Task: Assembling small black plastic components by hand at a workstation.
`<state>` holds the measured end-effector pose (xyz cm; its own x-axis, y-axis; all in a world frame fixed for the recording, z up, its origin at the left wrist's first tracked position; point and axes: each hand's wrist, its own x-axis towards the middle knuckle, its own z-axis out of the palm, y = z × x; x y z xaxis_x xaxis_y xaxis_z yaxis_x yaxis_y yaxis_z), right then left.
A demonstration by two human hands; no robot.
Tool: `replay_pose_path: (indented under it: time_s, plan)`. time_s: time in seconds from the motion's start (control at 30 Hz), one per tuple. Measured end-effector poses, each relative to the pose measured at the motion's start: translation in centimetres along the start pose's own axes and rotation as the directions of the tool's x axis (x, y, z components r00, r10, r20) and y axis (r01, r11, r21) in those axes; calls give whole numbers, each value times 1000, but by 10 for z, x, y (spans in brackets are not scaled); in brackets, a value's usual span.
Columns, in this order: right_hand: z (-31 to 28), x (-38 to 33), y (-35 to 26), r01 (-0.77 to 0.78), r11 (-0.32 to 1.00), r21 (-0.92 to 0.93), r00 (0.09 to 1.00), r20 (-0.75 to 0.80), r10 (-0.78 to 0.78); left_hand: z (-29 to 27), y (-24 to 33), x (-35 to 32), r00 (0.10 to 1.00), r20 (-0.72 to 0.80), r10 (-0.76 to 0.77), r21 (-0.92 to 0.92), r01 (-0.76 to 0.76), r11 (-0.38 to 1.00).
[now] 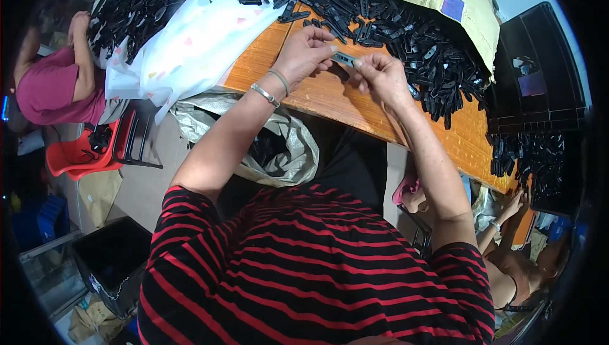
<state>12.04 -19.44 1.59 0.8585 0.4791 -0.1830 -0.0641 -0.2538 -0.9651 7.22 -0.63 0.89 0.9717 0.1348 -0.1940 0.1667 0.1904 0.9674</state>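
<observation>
- An orange tabletop (317,100) is heaped with black clips (406,34) along its far edge.
- One small clip (343,59) is pinched between both hands above the near edge; most of the heap looks unhandled.
- The left hand (304,53) and right hand (379,73) are raised, fingertips closed narrowly on its ends.

A small flat black plastic piece (343,59) is held level between the fingertips of the left hand (304,53) and the right hand (380,73), one end pinched by each, above the near edge of the orange wooden surface (317,94). It is narrow and elongated, with a paler grey sheen on its top face. Just beyond it, a big heap of similar black pieces (406,34) covers the far part of the surface.
</observation>
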Motion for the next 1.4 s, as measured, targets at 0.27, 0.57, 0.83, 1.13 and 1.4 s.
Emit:
replay_pose_path:
  time_s: [0.27, 0.57, 0.83, 1.13, 1.4]
  plan:
    - [9, -6, 16, -53, 996, 76, 999, 3, 53, 0, -13, 14, 1000, 26, -9, 176, 4, 984]
    - [13, 0, 17, -142, 989, 33, 989, -39, 143, 2, -17, 17, 998, 20, 65, 389, -67, 919]
    - [10, 6, 14, -193, 979, -72, 981, -20, 192, 5, -20, 17, 974, -38, 224, 732, -126, 669]
    - [9, -6, 16, -124, 974, -192, 974, 162, 156, -17, -34, -6, 968, 36, 247, 597, -219, 771]
    - [-61, -4, 4, 128, 232, -964, 912, 23, -409, -69, -36, -122, 936, 65, 346, 742, -277, 610]
